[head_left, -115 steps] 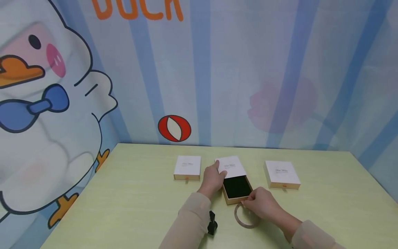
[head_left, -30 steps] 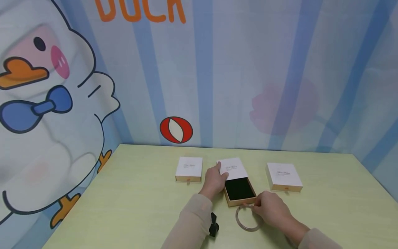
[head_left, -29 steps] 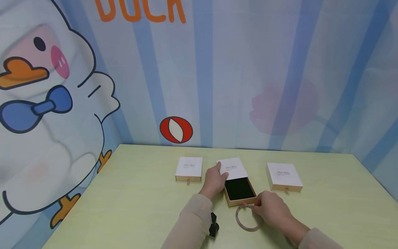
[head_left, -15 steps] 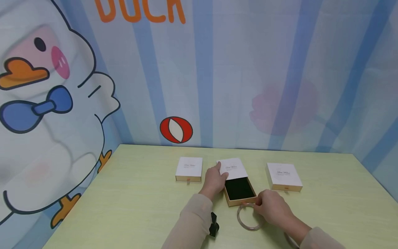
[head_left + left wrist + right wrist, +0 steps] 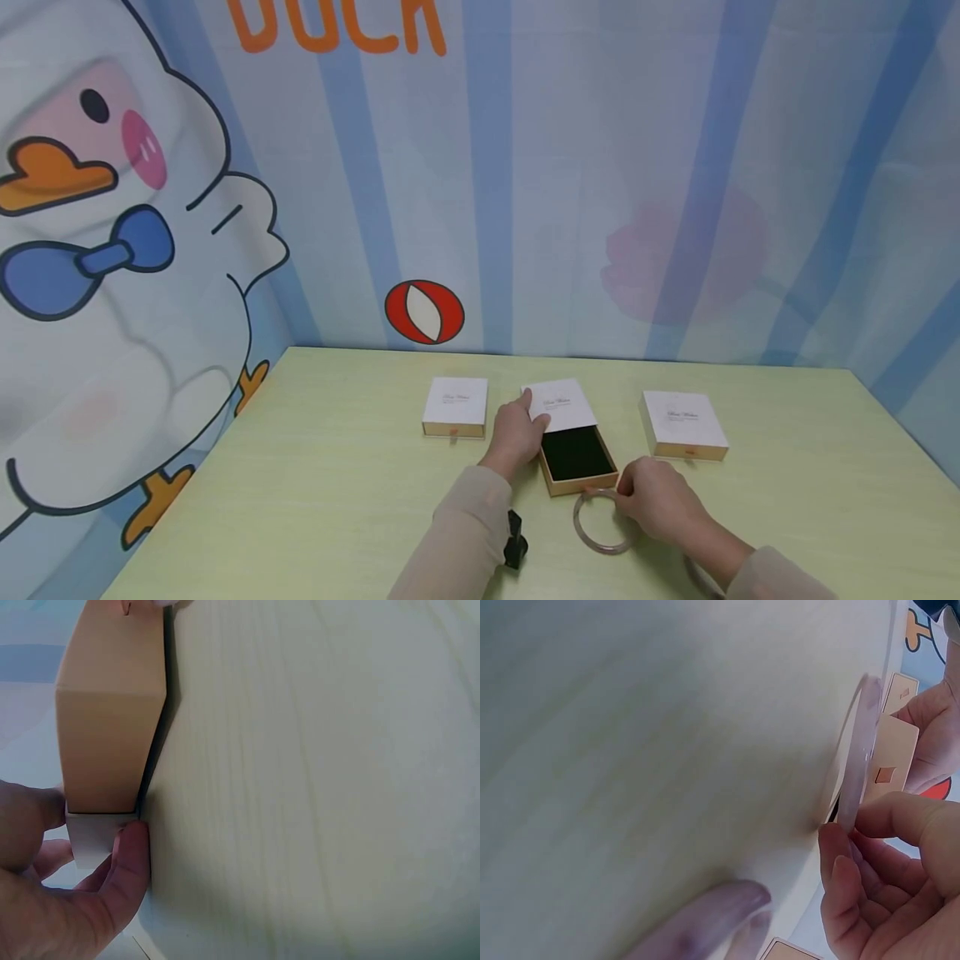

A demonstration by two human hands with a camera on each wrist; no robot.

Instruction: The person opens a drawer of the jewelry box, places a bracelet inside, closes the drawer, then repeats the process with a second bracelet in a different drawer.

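The middle white gift box point(image 5: 562, 404) lies askew on the table, its cardboard drawer point(image 5: 585, 484) partly slid out toward me, showing a dark lining. My left hand point(image 5: 513, 433) grips the box's white sleeve by its left side; in the left wrist view, fingers and thumb point(image 5: 131, 862) span its end. Right in front of the drawer, my right hand point(image 5: 660, 500) pinches a pale mauve bangle point(image 5: 577, 521) between thumb and fingers. The right wrist view shows this bangle point(image 5: 866, 735) edge-on. A second similar bangle point(image 5: 701, 577) lies partly hidden beneath my right wrist.
Closed white boxes stand on the left point(image 5: 455, 400) and right point(image 5: 684, 421) of the middle one. A black device point(image 5: 515, 542) sits at my left wrist. Behind the pale yellow table point(image 5: 337, 500) hangs a printed duck backdrop point(image 5: 555, 167).
Over the last second, my right hand and the pinched bangle have shifted slightly right and toward the box. The second bangle shows more beneath the wrist. My left hand stays on the sleeve.
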